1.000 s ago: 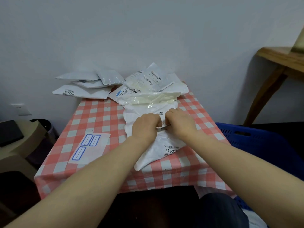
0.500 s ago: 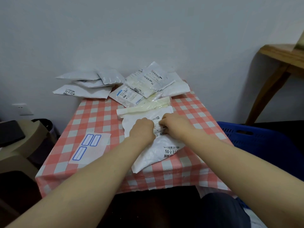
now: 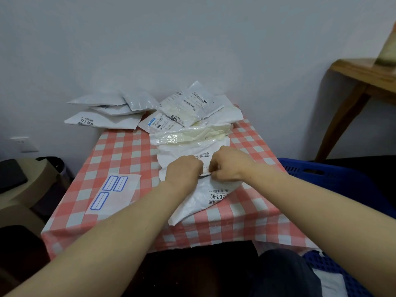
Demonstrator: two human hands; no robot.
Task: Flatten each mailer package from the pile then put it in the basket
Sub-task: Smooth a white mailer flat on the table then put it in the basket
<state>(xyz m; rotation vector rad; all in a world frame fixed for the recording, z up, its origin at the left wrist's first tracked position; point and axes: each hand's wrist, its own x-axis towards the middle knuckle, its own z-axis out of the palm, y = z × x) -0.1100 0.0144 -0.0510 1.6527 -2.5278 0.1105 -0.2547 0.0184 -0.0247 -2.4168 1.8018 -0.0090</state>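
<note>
Fingers [image 3: 196,166] of left hand [image 3: 184,171] curled under, pinching a small raised fold mid-length on the white mailer [image 3: 205,202]; same grip on right hand [image 3: 229,166], knuckles almost meeting. Lying centre on the checked table [image 3: 120,151], far end against the pile [image 3: 188,108]. Probably thin film: light, limp, slick, quick to crease. Best taken by an edge or pinched fold, then pressed under flat palms. Long axis away from the body, near corner slanting left. Blue basket [image 3: 334,179] just right.

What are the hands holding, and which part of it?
Both the left hand and the right hand pinch the white mailer at a raised fold near its middle.
</note>
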